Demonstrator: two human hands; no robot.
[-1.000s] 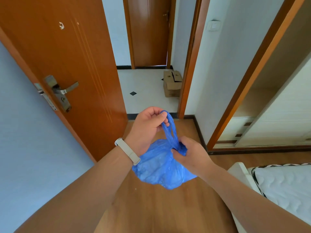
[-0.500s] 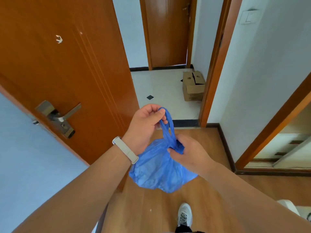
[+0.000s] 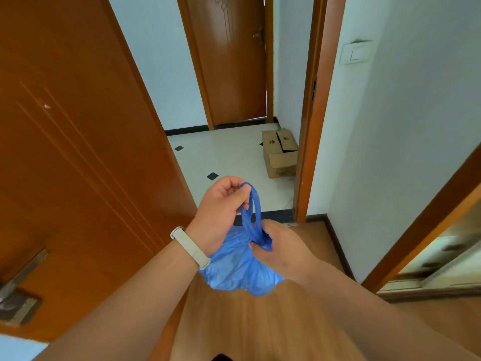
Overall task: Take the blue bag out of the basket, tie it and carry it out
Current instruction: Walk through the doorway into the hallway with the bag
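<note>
Blue bag (image 3: 235, 267) hangs mid-frame above the wooden floor (image 3: 260, 327), held in both hands. Left hand (image 3: 221, 212) has its fingers (image 3: 240, 195) pinched shut on the top of the bag's handle loop (image 3: 253, 204), pulled upward. Right hand (image 3: 282, 250) has fingers clamped around the gathered neck of the bag just below the loop. Pale wristband (image 3: 190, 247) on left wrist. Open orange door (image 3: 78, 152) fills the left of the frame; cardboard box (image 3: 279, 155) sits on the tiled floor (image 3: 229, 157) beyond the doorway, upper centre.

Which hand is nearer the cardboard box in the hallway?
Left. The left hand holds the bag's loop up, closer to the cardboard box; the right hand pinches the blue bag lower, farther back.
</note>
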